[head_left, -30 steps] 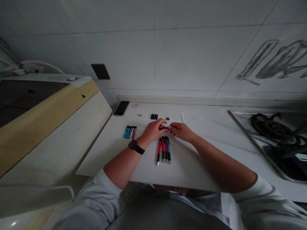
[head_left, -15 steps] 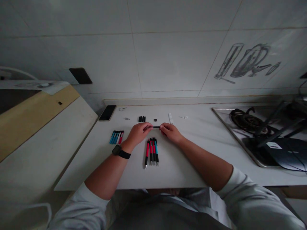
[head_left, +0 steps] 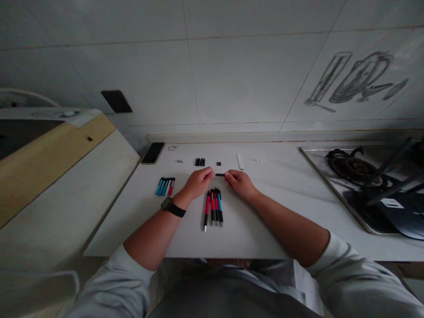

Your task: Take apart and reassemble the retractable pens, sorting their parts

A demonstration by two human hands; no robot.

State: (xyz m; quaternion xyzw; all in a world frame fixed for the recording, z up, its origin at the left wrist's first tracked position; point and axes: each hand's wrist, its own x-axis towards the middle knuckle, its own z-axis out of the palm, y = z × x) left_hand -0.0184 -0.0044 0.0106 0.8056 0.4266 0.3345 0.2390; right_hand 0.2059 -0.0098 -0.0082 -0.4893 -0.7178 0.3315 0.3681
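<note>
My left hand (head_left: 200,180) and my right hand (head_left: 241,181) face each other above the counter, fingers pinched. A slim black pen part (head_left: 220,175) spans the small gap between them, with one end in each hand; the fingers cover its ends. Just below the hands lie several assembled pens (head_left: 213,207), red and black plus one blue and black, tips toward me. Left of my left wrist is a row of short blue, white and red pen barrels (head_left: 165,186). Beyond the hands sit black rubber-like grips (head_left: 200,162), small dark pieces (head_left: 218,163) and thin white refills (head_left: 240,161).
Small springs (head_left: 179,161) and small clear parts (head_left: 260,160) lie along the back of the white counter (head_left: 265,238). A phone (head_left: 153,153) rests at the back left. A gas stove (head_left: 351,172) with a dark object on it occupies the right side.
My left fingers have turned and closed further around their end of the black pen part. The right hand keeps its pinch. The whole view has shifted slightly.
</note>
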